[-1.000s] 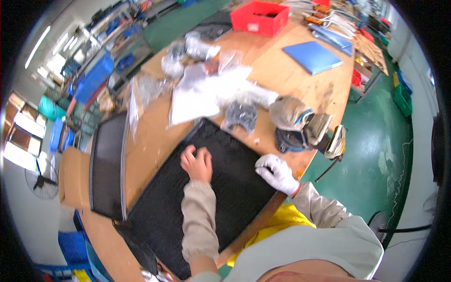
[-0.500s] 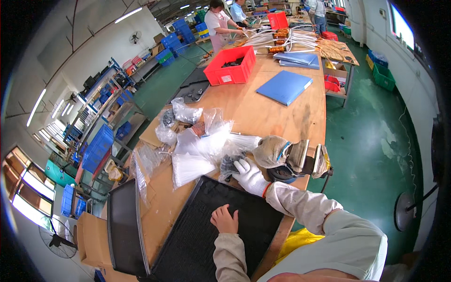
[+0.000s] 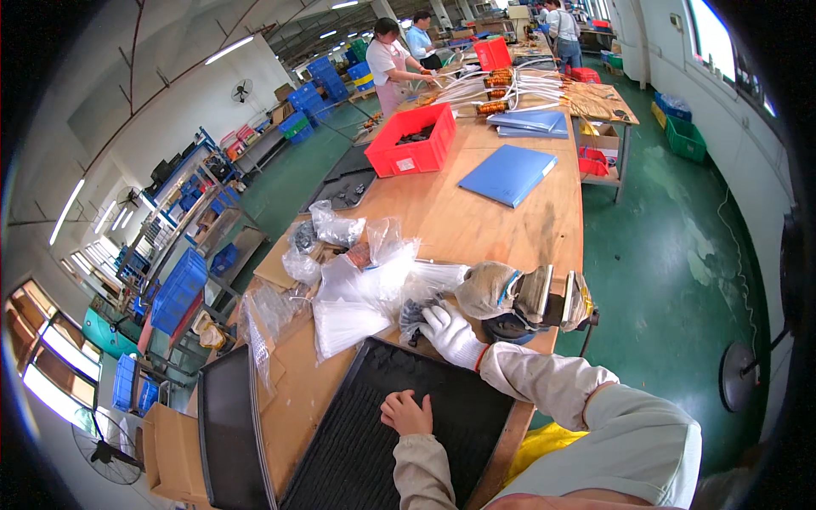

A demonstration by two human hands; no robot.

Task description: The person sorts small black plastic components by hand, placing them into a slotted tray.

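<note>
My right hand (image 3: 450,335), in a white glove, reaches to a clear plastic bag of dark grey pieces (image 3: 414,317). Its fingers are bent against the bag, and their tips are partly hidden there. My bare left hand (image 3: 408,413) rests over a black ridged tray (image 3: 459,404), thumb apart from the fingers and nothing in it. Long rows of dark ridges run along the tray's left part. Beyond the bag lie bundles of thin white sticks or tubes in clear plastic (image 3: 347,327).
Right of my glove stands a bench device wrapped in cloth (image 3: 489,291). A second black tray (image 3: 229,429) leans at the left edge. Farther up the wooden table (image 3: 433,229) are a blue folder (image 3: 508,174) and a red bin (image 3: 410,153). Co-workers stand at the far end.
The view has tilted up a little, so the table sits lower in the picture. My right hand stays at the bag, and my left hand stays over the tray.
</note>
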